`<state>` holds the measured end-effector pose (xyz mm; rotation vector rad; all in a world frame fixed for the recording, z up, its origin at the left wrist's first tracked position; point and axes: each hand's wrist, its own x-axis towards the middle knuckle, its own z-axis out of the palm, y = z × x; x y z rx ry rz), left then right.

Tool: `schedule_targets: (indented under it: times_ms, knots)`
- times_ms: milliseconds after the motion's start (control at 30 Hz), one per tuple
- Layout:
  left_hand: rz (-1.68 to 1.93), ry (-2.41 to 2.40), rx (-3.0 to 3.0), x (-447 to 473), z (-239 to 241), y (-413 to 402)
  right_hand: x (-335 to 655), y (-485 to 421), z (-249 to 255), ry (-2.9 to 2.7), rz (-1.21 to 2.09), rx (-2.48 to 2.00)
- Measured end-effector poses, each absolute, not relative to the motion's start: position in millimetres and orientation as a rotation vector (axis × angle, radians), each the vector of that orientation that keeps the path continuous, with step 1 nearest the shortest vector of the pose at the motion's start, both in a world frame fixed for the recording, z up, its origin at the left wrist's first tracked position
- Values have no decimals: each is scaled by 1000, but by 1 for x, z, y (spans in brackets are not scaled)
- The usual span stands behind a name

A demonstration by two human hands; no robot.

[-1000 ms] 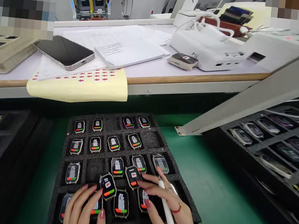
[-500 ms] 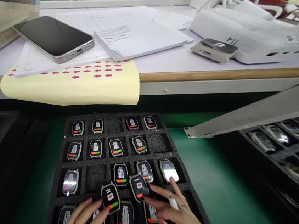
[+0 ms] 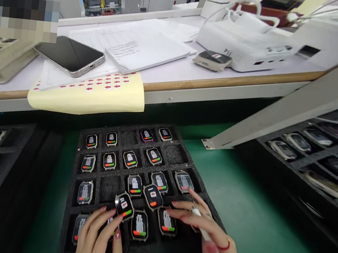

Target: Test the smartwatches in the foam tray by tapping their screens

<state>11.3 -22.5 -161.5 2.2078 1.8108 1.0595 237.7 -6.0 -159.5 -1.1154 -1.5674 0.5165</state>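
My left hand (image 3: pixel 98 236) has its fingers spread over the foam tray (image 3: pixel 111 183). Its fingertips touch the lower left edge of a smartwatch (image 3: pixel 124 206) showing a red arrow icon, which lies tilted across a divider. A second smartwatch (image 3: pixel 153 196) with the same icon lies loose on top of other watches, right of the first. My right hand (image 3: pixel 212 231) holds a slim white pen-like stick (image 3: pixel 202 224), its fingers reaching over the right side of the tray, by a seated watch (image 3: pixel 167 221). Several watches in the compartments show text with red and green bars.
On the bench (image 3: pixel 174 74) ahead are a phone (image 3: pixel 69 55), papers (image 3: pixel 149 50), a yellow sheet of red arrow stickers (image 3: pixel 90 98), a white device (image 3: pixel 243 50) and another watch (image 3: pixel 212 60). A slanted metal brace (image 3: pixel 267 108) stands right. More watch trays flank both sides.
The view has shifted slightly. My right hand's fingers have drawn away from the loose right-hand watch, uncovering the seated watch below it. My left hand remains at its watch's edge.
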Motion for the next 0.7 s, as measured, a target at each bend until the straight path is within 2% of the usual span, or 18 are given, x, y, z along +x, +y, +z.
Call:
schedule_targets:
  times_ms: [167,233,300,433,567,700]
  knots:
    - [957,1769,2162,18,-145,-20,272,-4,-168,-1140,231,-1442]
    - [825,1753,2219,25,-135,-13,298,4,-171,-1236,55,-1653]
    - [710,1686,2319,34,-127,-3,327,15,-173,-1536,-69,-1668]
    - [592,1543,2445,50,-124,20,366,34,-175,-1980,16,-1511]
    - [484,1510,2457,61,-124,34,351,38,-159,-1906,46,-1423]
    - [437,1572,2429,67,-121,37,296,42,-134,-1915,317,-1233]
